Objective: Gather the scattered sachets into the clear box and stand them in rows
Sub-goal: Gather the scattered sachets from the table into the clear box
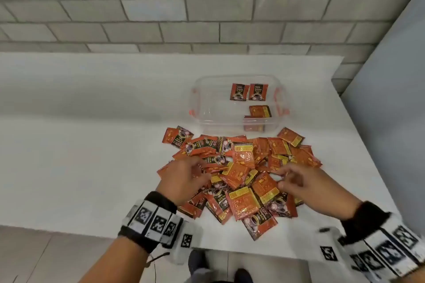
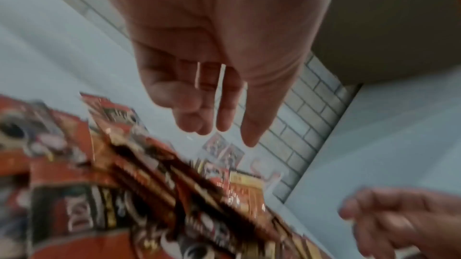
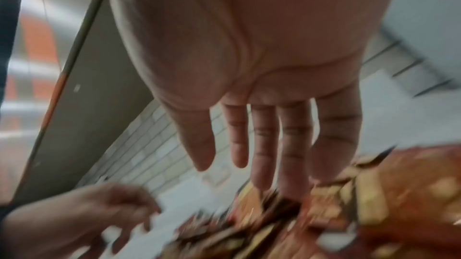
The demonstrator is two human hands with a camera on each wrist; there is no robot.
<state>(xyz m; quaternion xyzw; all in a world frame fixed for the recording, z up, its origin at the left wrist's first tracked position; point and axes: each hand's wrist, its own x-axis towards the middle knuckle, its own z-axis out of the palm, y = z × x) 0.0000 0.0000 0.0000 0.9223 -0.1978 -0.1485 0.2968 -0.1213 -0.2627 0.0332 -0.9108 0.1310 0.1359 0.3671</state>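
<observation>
Currently, both hands hover over the pile of sachets (image 1: 239, 174) on the white table (image 1: 80, 145). The left hand (image 1: 184, 179) is over the left part of the pile, fingers loosely extended and holding nothing, as the left wrist view confirms. The right hand (image 1: 299, 181) is over the right part; its fingers (image 3: 264, 145) are straight and spread, tips reaching down to the top sachets, with no grip visible. The sachets lie flat and overlapping, long axes in mixed directions, directly beneath both palms. The clear box (image 1: 207, 108) stands just beyond the pile, away from the person, slightly nearer the right hand. It holds a few sachets, two upright against its far wall. Most of the task remains.
</observation>
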